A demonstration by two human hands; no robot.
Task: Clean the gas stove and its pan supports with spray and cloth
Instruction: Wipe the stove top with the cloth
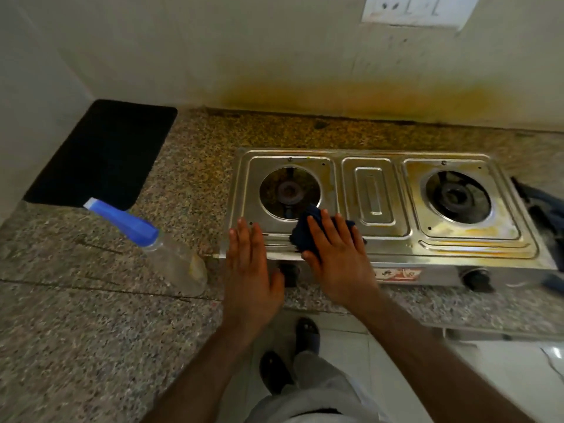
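A two-burner steel gas stove point(375, 190) sits on the granite counter, its top bare of pan supports and stained yellow around the right burner. My right hand point(338, 254) presses a dark blue cloth point(305, 233) flat on the stove's front left edge, just below the left burner point(288, 192). My left hand point(248, 270) rests open with fingers together on the stove's front left corner, holding nothing. A clear spray bottle point(171, 254) with a blue trigger head stands left of the stove, leaning in this view.
A black mat point(103, 154) lies in the counter's back left corner by the wall. Dark blue fabric or pan supports point(546, 209) sit at the stove's right end, partly cut off. The counter edge point(305, 306) runs below my hands; my feet stand on white floor tiles.
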